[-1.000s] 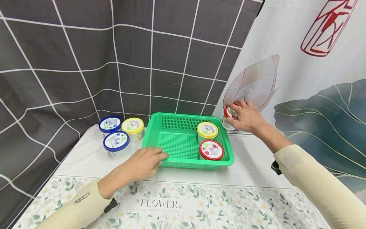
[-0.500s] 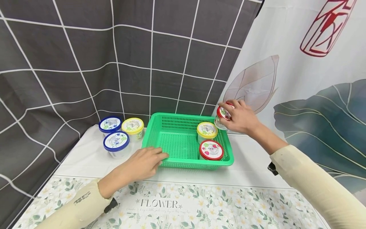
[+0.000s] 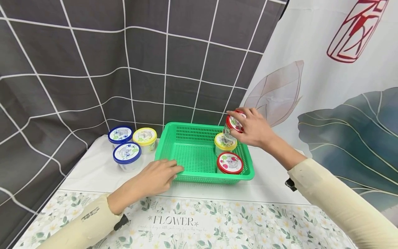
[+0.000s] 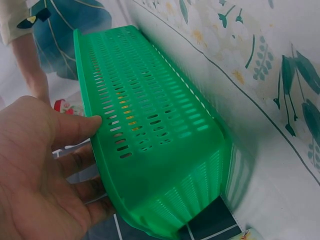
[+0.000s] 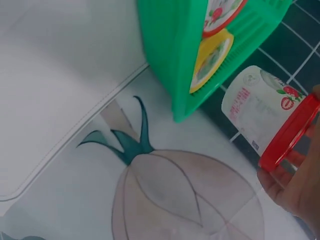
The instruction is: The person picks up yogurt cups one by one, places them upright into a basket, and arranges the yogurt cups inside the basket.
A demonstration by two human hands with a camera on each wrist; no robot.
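My right hand (image 3: 253, 128) grips a red-lidded cup (image 3: 234, 123) by its lid, above the back right of the green basket (image 3: 199, 177). The right wrist view shows this cup (image 5: 265, 107) tilted, its white side exposed and my fingers round the red lid. Inside the basket, at its right end, sit a yellow-lidded cup (image 3: 225, 142) and another red-lidded cup (image 3: 230, 163). My left hand (image 3: 155, 178) holds the basket's front rim near the left corner; in the left wrist view its thumb and fingers lie either side of the rim (image 4: 95, 135).
Left of the basket stand two blue-lidded cups (image 3: 120, 134) and a yellow-lidded cup (image 3: 144, 136), close together. A dark checked curtain (image 3: 140, 58) hangs behind, and a pale printed one (image 3: 308, 38) at the right. Floral cloth (image 3: 174, 224) covers the front of the table.
My right hand has carried the red-lidded cup leftward, from beyond the basket's back right corner to over its back right part. My left hand has stayed on the rim.
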